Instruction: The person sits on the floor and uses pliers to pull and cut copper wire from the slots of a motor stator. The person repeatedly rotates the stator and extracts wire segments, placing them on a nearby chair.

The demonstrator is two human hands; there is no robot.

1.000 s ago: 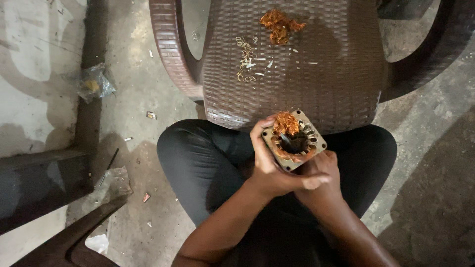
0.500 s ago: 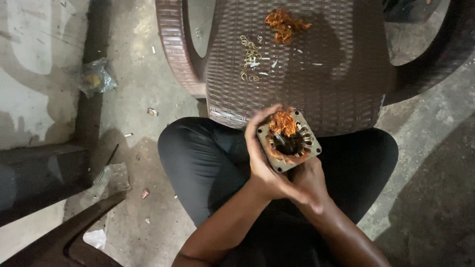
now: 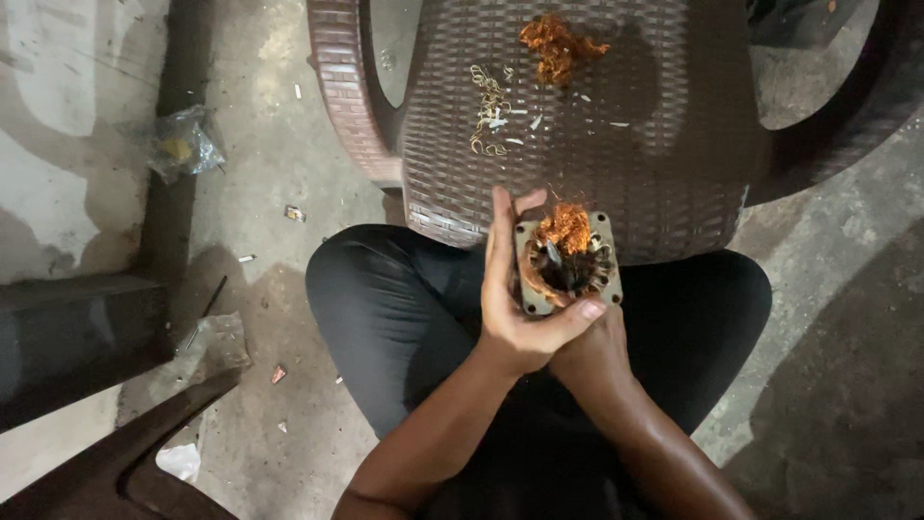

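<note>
A square metal motor core with a tuft of orange copper wire sticking out of its middle sits above the person's lap, at the front edge of a brown woven chair. The left hand wraps its side, fingers straight up and thumb across the bottom. The right hand is under it, mostly hidden; I cannot tell its grip. More orange wire and pale scraps lie on the seat.
</note>
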